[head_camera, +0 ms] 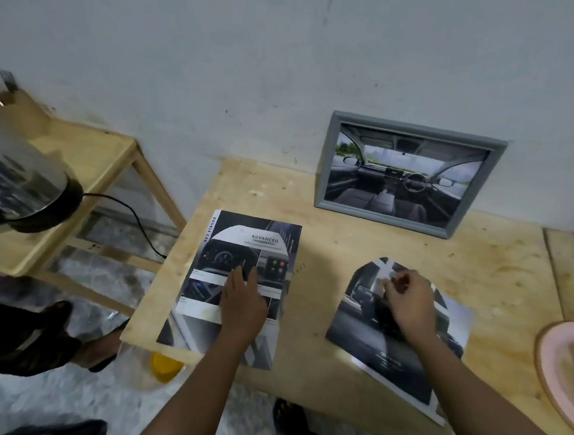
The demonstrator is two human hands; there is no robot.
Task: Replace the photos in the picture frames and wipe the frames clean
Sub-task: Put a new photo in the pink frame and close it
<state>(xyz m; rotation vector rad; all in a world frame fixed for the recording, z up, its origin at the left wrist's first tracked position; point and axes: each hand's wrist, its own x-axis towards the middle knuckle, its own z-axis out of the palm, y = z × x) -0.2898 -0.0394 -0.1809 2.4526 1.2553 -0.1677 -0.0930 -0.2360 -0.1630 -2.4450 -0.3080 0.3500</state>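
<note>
A grey picture frame (409, 173) leans against the wall at the back of the wooden table (344, 248); it holds a photo of a car interior. A printed brochure page (242, 248) lies flat on the table's left part, and my left hand (244, 304) rests on it with fingers extended. To the right lies a cut-out car photo (396, 340) with a rounded top. My right hand (405, 300) is over its upper part, fingers curled and pinching at something small and pale there; what it pinches is blurred.
A low wooden side table (88, 169) stands to the left with a shiny metal kettle (16, 181) and its black cord (132, 216). A pink plate (564, 365) sits at the right edge. A yellow-lidded container (163, 366) is below the table's front left corner.
</note>
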